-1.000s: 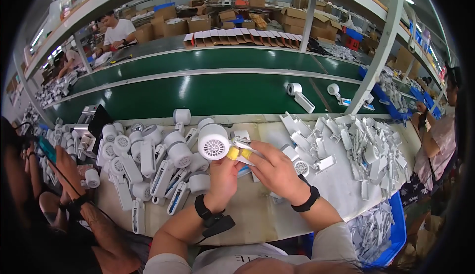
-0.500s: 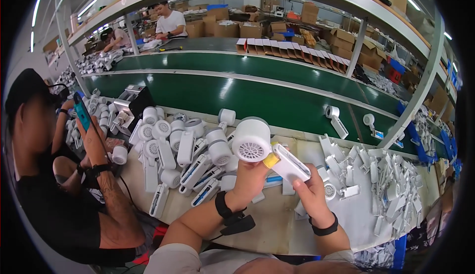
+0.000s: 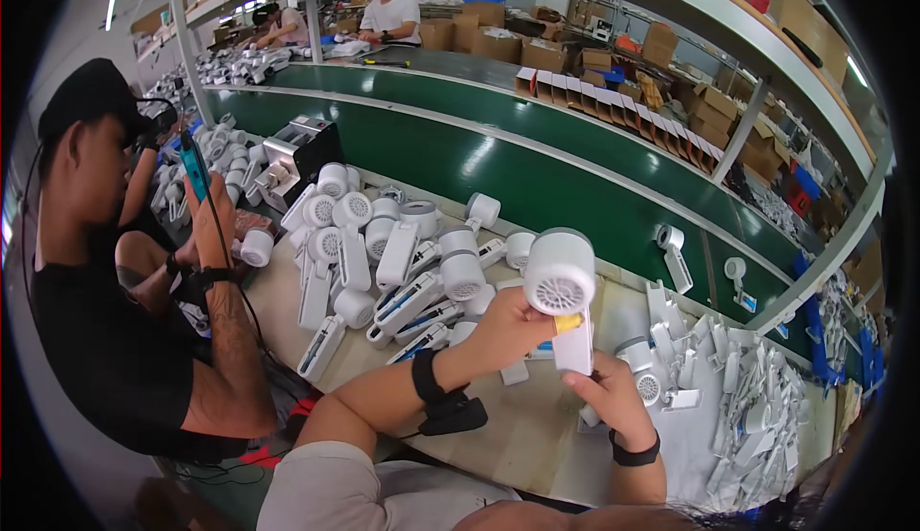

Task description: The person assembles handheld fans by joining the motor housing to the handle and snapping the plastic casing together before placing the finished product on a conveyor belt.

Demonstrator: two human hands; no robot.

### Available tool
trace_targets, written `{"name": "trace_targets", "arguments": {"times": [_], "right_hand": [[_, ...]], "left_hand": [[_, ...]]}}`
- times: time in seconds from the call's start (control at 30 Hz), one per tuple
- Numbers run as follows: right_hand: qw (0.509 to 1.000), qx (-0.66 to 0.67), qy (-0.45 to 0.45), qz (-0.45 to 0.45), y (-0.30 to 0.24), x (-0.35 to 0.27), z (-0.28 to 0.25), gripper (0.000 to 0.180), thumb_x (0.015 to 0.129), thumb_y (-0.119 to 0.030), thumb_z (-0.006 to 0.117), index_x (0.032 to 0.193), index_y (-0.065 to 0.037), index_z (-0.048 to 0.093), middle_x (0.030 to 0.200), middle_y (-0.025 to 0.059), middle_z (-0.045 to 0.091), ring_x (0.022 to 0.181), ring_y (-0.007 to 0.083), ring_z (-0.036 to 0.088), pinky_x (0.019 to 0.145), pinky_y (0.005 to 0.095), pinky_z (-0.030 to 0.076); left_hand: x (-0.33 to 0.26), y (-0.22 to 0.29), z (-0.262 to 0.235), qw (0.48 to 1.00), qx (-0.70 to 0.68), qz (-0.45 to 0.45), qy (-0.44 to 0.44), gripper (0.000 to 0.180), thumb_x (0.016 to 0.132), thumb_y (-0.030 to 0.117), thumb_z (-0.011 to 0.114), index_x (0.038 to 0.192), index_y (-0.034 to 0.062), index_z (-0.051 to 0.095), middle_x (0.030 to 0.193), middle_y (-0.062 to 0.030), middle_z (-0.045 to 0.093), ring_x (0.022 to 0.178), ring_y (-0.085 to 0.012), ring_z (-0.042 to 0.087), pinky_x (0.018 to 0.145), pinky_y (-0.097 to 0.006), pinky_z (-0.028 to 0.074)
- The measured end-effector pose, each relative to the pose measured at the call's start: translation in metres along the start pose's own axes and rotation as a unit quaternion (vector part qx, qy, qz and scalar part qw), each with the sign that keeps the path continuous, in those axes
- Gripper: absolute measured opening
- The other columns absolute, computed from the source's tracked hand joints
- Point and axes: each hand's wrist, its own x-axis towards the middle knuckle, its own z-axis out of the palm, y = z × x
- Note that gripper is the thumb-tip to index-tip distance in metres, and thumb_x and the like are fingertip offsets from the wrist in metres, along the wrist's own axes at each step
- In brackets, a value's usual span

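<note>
A white handheld fan [image 3: 560, 272] is up in front of me, its round head with a slotted grille at the top and its handle [image 3: 573, 350] pointing down. Something yellow [image 3: 568, 322] shows at the joint between them. My left hand [image 3: 508, 328] is closed round the fan just below its head, on the left side. With thumb and fingers, my right hand [image 3: 613, 392] grips the lower end of the handle. Both wrists wear black bands.
Many similar fans [image 3: 383, 243] are heaped to the left. White plastic handle pieces [image 3: 757, 397] are piled at right. Beyond the bench runs a green conveyor belt [image 3: 460, 152] with a few fans on it. At left, a co-worker [image 3: 115, 320] holds a teal power tool [image 3: 195, 167].
The fan has turned from a slanted pose, handle toward the right, to nearly upright with the handle down. Both hands still hold it. The whole view has shifted and tilted.
</note>
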Motion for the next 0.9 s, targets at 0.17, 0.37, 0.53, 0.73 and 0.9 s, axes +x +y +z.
{"name": "trace_targets", "arguments": {"times": [0.17, 0.37, 0.53, 0.73, 0.9], "right_hand": [[0.981, -0.097, 0.134, -0.1, -0.03, -0.012, -0.01, 0.028, 0.073, 0.002, 0.065, 0.1, -0.003, 0.06, 0.069, 0.0018, 0.053, 0.059, 0.0077, 0.048, 0.055, 0.02, 0.04], [0.978, -0.129, 0.123, -0.108, -0.042, -0.025, -0.023, 0.023, 0.073, 0.001, 0.065, 0.095, -0.003, 0.061, 0.068, 0.0027, 0.054, 0.058, 0.0083, 0.047, 0.052, 0.0211, 0.038], [0.971, -0.191, 0.099, -0.099, -0.03, -0.023, -0.029, 0.022, 0.071, -0.001, 0.067, 0.092, -0.002, 0.061, 0.068, 0.0051, 0.057, 0.057, 0.0118, 0.05, 0.051, 0.0233, 0.039], [0.972, -0.211, 0.06, -0.084, -0.027, -0.025, -0.027, 0.021, 0.07, -0.003, 0.067, 0.091, -0.003, 0.062, 0.07, 0.0073, 0.058, 0.057, 0.0174, 0.053, 0.051, 0.026, 0.04], [0.969, -0.23, 0.062, -0.072, -0.023, -0.032, -0.03, 0.022, 0.07, -0.005, 0.068, 0.09, -0.003, 0.061, 0.071, 0.0081, 0.058, 0.061, 0.0206, 0.056, 0.052, 0.0282, 0.042]], "left_hand": [[0.028, 0.083, -0.058, 0.838, 0.511, 0.152, 0.117, 0.029, 0.075, 0.014, 0.058, 0.099, 0.0033, 0.048, 0.082, -0.0209, 0.059, 0.077, -0.0384, 0.057, 0.064, -0.042, 0.046], [0.048, 0.113, -0.216, 0.514, 0.821, 0.022, 0.249, 0.015, 0.077, 0.018, 0.057, 0.086, 0.0064, 0.056, 0.071, -0.0126, 0.063, 0.068, -0.031, 0.063, 0.059, -0.043, 0.049], [0.037, 0.107, -0.272, 0.511, 0.818, -0.059, 0.26, 0.018, 0.075, 0.019, 0.057, 0.086, 0.0049, 0.06, 0.079, -0.0159, 0.064, 0.075, -0.0322, 0.063, 0.066, -0.043, 0.049], [0.024, 0.101, -0.2, 0.582, 0.788, -0.059, 0.191, 0.025, 0.074, 0.026, 0.056, 0.083, 0.0037, 0.063, 0.082, -0.0169, 0.064, 0.077, -0.0332, 0.062, 0.068, -0.043, 0.049], [0.018, 0.068, -0.195, 0.551, 0.804, -0.129, 0.184, 0.031, 0.072, 0.025, 0.058, 0.09, 0.0001, 0.056, 0.078, -0.0216, 0.062, 0.073, -0.0365, 0.061, 0.065, -0.045, 0.048]]}}
